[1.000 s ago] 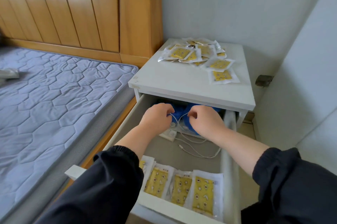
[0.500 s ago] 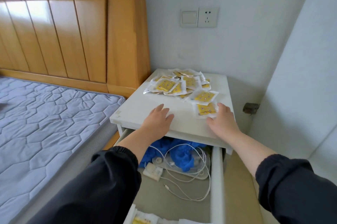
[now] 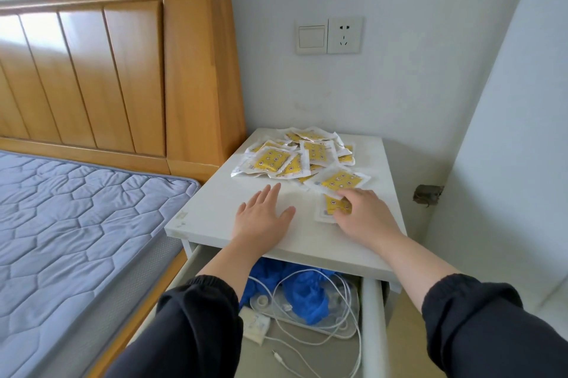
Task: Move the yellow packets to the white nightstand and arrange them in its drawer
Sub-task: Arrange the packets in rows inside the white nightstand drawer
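Under the right hand I see one yellow packet pinched by curled fingers on the white nightstand top, packet pile just beyond the grip, left hand flat and released alongside, open drawer below with blue cloth and white cables.

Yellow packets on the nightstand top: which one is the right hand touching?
The single packet nearest the front edge, forward of the heap; the right hand curls its fingers on it.
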Demonstrator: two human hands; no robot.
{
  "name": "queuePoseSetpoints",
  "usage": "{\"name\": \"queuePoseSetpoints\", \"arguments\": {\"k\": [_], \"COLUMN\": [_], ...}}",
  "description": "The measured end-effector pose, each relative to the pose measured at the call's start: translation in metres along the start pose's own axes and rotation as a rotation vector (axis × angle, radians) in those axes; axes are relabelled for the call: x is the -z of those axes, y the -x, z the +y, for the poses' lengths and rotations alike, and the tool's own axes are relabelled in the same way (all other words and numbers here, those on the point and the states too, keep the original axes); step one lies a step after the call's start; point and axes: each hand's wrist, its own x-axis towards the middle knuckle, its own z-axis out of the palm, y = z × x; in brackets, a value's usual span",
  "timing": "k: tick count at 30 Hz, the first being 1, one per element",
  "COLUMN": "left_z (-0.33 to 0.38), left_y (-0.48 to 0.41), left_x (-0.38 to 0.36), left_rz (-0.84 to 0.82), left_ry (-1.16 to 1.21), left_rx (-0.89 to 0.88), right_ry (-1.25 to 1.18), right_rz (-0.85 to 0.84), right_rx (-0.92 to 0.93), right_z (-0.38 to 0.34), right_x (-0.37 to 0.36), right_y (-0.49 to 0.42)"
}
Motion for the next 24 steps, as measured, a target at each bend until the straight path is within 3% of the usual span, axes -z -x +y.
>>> {"name": "queuePoseSetpoints", "arguments": {"k": [4,6,11,19,24], "left_z": [-0.004,-0.003,-0.002,0.000,0.002], "left_y": [0.005,0.008,0.008,0.010,0.009], "left_x": [0.004,0.006,0.007,0.007,0.008], "left_rz": [-0.004,-0.051,-0.141,-0.115,-0.089], "left_ry": [0.050,0.011,-0.117,-0.095,-0.075], "left_rx": [-0.073,-0.115,-0.184,-0.156,-0.124], "right_ry": [-0.191,-0.096,0.118,0.047,0.190], "right_rz": [0.093,0.117,-0.038,0.166,-0.055], "right_rx": [0.146,0.213,0.151,0.207,0.032], "right_z": [-0.003,-0.004,-0.004,-0.008,-0.007], "right_x": [0.003,0.002,-0.004,0.002,-0.001], "right_y": [0.015,0.015,0.010,0.014,0.008]}}
